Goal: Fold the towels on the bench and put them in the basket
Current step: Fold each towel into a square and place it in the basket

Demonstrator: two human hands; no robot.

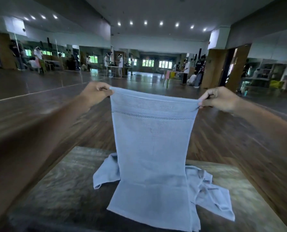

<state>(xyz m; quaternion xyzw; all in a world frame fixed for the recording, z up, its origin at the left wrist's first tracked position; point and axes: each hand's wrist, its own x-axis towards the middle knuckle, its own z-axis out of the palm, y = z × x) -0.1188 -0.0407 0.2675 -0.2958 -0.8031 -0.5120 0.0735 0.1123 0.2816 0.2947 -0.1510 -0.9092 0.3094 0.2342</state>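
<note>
head cam | faces forward, slightly down | close over bench point(64, 190)

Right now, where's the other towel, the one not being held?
In the head view the loose towel lies crumpled on the bench, centre-right, behind the held towel, showing on both sides of it.

The held towel point(152, 139) is light blue with a dotted line across it. The counter point(64, 190) is streaky grey-brown.
</note>
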